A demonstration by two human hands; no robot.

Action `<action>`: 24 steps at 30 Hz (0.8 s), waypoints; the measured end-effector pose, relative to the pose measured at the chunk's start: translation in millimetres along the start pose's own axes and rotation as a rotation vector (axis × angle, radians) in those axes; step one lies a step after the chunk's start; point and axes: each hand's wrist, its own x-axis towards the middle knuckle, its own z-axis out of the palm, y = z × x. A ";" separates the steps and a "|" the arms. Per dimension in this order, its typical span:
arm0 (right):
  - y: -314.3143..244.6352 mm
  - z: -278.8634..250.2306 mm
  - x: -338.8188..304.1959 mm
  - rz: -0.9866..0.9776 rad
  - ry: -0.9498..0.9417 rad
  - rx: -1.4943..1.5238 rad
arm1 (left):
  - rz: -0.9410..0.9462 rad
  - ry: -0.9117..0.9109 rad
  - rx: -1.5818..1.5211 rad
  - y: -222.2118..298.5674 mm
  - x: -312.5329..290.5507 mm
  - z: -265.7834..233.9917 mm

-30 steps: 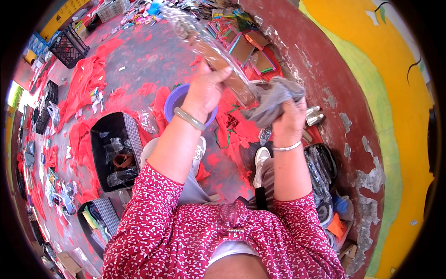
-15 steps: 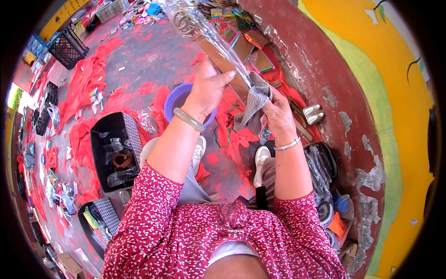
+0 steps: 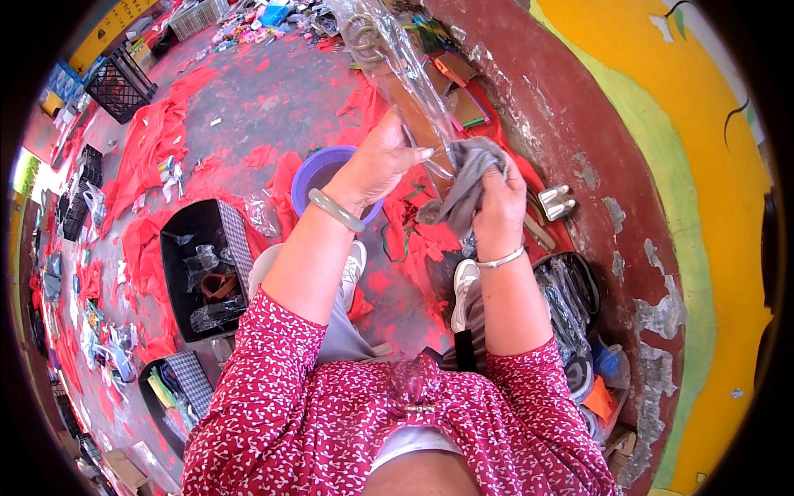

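Note:
My left hand [image 3: 382,164], with a pale bangle on its wrist, grips a wide brown belt [image 3: 411,93] in a clear plastic sleeve. Beige round buckle rings [image 3: 362,37] show through the plastic at the far end. A grey cloth [image 3: 473,183] is bunched in my right hand [image 3: 501,207], its fingers closed round it. The cloth touches the sleeve's near end and covers part of it. Below my left hand stands a purple basin [image 3: 310,178], partly hidden by that hand and forearm.
To the left a black box [image 3: 178,285] holds plastic-wrapped pieces and a brown coil. By my right forearm sits a dark case [image 3: 583,285] of wrapped items. A red and yellow wall [image 3: 595,124] bounds the right. Red cloth scraps [image 3: 149,157] litter the floor.
The belt in its sleeve has shifted right and tilted more upright. My right hand has turned and moved slightly right, and the cloth now spreads higher over the sleeve's end.

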 end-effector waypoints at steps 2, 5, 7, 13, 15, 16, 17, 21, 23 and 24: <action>-9.0 -5.8 5.8 0.063 0.012 0.055 | -0.027 0.050 -0.043 -0.7 -2.4 1.6; -14.3 -21.7 16.5 0.146 -0.004 0.079 | -0.067 0.101 -0.083 1.5 -2.7 2.5; -23.3 -21.9 20.2 0.184 -0.010 0.120 | -0.055 0.159 -0.090 0.1 -1.6 -4.3; -27.2 -23.9 16.2 0.161 -0.204 -0.046 | 0.020 0.260 -0.069 -2.5 0.5 -12.6; -18.3 -14.6 8.9 0.198 -0.209 -0.182 | 0.037 0.269 -0.092 -1.7 1.8 -10.6; -11.8 -8.2 5.2 0.217 -0.212 -0.246 | 0.040 0.271 -0.103 -2.2 2.0 -10.5; -6.0 -6.1 3.4 0.171 -0.203 -0.253 | 0.043 0.274 -0.114 -2.9 2.4 -10.1; 5.0 -6.9 3.0 -0.001 -0.200 -0.301 | -0.010 0.329 -0.126 -0.9 0.5 5.6; 6.7 -5.0 3.1 -0.031 -0.144 -0.336 | -0.047 0.309 -0.061 -8.1 -3.0 2.4; 8.6 -8.5 4.6 -0.086 -0.131 -0.386 | -0.039 0.293 -0.034 -9.7 -1.8 1.4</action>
